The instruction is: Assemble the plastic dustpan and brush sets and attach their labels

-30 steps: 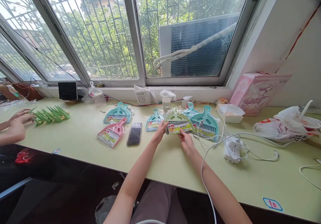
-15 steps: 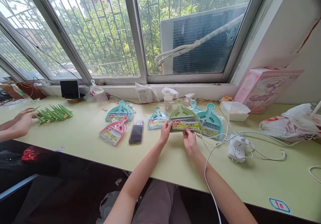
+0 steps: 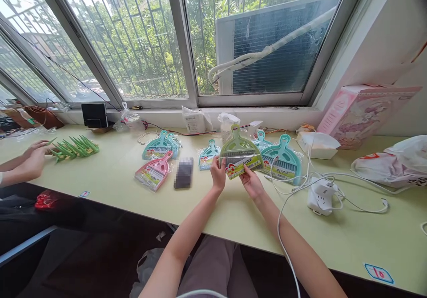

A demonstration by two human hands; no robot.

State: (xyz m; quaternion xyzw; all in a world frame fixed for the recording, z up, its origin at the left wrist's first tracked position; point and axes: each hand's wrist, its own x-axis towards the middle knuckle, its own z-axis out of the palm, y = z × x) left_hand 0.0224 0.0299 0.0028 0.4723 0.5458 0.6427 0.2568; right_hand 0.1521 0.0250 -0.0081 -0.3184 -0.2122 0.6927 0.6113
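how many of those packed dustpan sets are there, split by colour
Green dustpan set: 1
Pink dustpan set: 1
Blue dustpan sets: at least 5; overlaps may hide more
Total: at least 7

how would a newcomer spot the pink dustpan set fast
Start at the long table under the windows. Left of the person's left hand, past the dark pixelated rectangle, lies the bagged dustpan set. It's the only pink one; nearby sets are teal.
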